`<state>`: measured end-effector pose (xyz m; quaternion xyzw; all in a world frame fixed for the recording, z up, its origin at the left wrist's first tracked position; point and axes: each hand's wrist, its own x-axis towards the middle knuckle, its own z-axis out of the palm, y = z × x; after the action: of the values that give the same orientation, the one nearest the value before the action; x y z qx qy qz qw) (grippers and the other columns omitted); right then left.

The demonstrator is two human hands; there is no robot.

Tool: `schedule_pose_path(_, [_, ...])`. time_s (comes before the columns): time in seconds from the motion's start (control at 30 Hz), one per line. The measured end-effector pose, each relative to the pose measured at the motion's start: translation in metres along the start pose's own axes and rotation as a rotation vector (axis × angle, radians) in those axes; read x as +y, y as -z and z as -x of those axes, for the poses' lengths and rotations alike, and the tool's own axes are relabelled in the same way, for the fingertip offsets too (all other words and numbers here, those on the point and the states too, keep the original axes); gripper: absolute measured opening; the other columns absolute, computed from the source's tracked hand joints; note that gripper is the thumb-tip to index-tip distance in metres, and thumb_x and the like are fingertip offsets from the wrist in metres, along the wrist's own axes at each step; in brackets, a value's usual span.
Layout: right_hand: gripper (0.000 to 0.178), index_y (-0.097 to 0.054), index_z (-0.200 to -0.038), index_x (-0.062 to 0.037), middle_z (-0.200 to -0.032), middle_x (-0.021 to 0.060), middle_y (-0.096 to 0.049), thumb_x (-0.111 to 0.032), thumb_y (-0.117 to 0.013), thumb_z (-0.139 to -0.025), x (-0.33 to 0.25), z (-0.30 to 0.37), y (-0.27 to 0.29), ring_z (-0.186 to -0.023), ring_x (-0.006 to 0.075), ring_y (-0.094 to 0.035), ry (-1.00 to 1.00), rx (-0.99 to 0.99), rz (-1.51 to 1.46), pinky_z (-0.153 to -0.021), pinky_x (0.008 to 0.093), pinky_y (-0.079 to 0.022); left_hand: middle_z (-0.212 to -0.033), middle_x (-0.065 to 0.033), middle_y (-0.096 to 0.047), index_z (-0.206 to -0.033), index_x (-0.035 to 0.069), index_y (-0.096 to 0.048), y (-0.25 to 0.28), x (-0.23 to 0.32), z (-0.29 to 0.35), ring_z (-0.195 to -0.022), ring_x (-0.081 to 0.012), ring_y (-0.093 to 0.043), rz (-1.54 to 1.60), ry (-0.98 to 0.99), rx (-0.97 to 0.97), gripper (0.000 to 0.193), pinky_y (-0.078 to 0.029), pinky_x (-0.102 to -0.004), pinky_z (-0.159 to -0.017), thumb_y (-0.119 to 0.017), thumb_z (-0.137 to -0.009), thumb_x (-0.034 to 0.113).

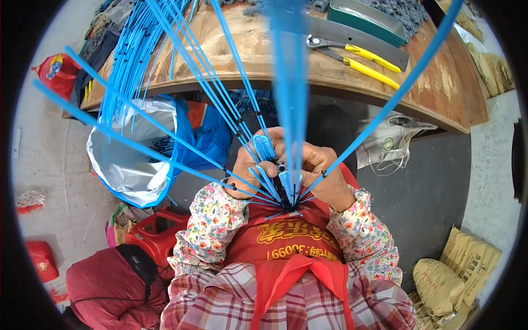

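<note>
In front of my red apron (294, 236), a frame of long blue rods (385, 104) fans outward from a small dark hub (287, 206), with small black joints along the rods. My left hand (245, 170) is closed round several of these rods, its thumb near the middle of the frame. Opposite it, my right hand (325, 179) pinches at the rods just above the hub, fingers bent. A small dark tube end shows between the two hands. One wide blue rod or bundle rising toward the top is blurred, and the fingertips are partly hidden behind the rods.
A wooden table (242, 55) stands ahead, bearing a pile of blue rods (135, 60), yellow-handled pliers (363, 60), a green tray (368, 22) and grey parts (393, 11). Left below are a white-lined blue sack (129, 159) and a red stool (159, 231); brown sacks (445, 280) lie right.
</note>
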<state>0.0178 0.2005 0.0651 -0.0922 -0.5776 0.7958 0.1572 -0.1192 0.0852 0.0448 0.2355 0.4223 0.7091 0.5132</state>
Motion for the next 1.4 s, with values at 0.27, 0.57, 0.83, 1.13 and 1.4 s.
schedule_pose_path(0.27, [0.019,-0.063,-0.091,0.0021,-0.083,0.0013,-0.057,-0.012,-0.071,-0.079,0.005,-0.002,0.002,-0.071,0.0081,-0.059,0.081,0.008,0.008,-0.061,0.0202,-0.048,-0.095,-0.0013,-0.055,-0.127,0.002,-0.047,0.003,0.01,0.003,-0.089,-0.0105,-0.054,-0.123,-0.003,-0.163,0.076,-0.045,-0.0225,-0.076,-0.082,-0.06,0.01])
schedule_pose_path(0.57, [0.035,-0.062,-0.093,0.0065,-0.089,0.0055,-0.058,-0.024,-0.074,-0.08,0.0,-0.002,0.006,-0.074,0.0087,-0.057,-0.001,0.032,0.086,-0.062,0.0203,-0.046,-0.084,0.0008,-0.05,-0.126,0.003,-0.048,-0.005,0.007,0.01,-0.077,-0.0085,-0.053,-0.284,-0.186,-0.073,0.073,-0.046,-0.0225,-0.069,-0.083,-0.063,0.017])
schedule_pose_path(0.83, [0.027,-0.064,-0.091,0.0063,-0.087,0.0062,-0.059,-0.015,-0.074,-0.077,-0.003,-0.002,0.0,-0.072,0.0101,-0.058,0.018,-0.037,-0.017,-0.061,0.0207,-0.047,-0.087,-0.0012,-0.058,-0.122,0.0,-0.049,-0.004,0.012,0.02,-0.079,-0.0083,-0.057,-0.203,-0.098,-0.072,0.066,-0.049,-0.0222,-0.069,-0.081,-0.07,0.026])
schedule_pose_path(1.13, [0.028,-0.067,-0.091,0.0055,-0.083,0.0061,-0.063,-0.008,-0.078,-0.069,-0.001,0.0,0.005,-0.071,0.011,-0.06,-0.047,-0.086,-0.13,-0.06,0.0218,-0.048,-0.085,-0.0032,-0.058,-0.118,0.0,-0.052,-0.004,0.007,0.013,-0.072,-0.0106,-0.057,-0.091,-0.08,-0.1,0.069,-0.047,-0.0212,-0.061,-0.083,-0.057,0.003])
schedule_pose_path(1.4, [0.022,-0.067,-0.092,0.0044,-0.076,0.0045,-0.063,-0.004,-0.074,-0.073,-0.018,-0.002,0.018,-0.067,0.0082,-0.057,-0.143,-0.226,0.089,-0.058,0.0211,-0.045,-0.092,-0.0101,-0.063,-0.12,-0.003,-0.048,-0.004,0.018,0.012,-0.085,-0.016,-0.063,-0.032,0.218,-0.284,0.069,-0.052,-0.0257,-0.07,-0.083,-0.061,0.005])
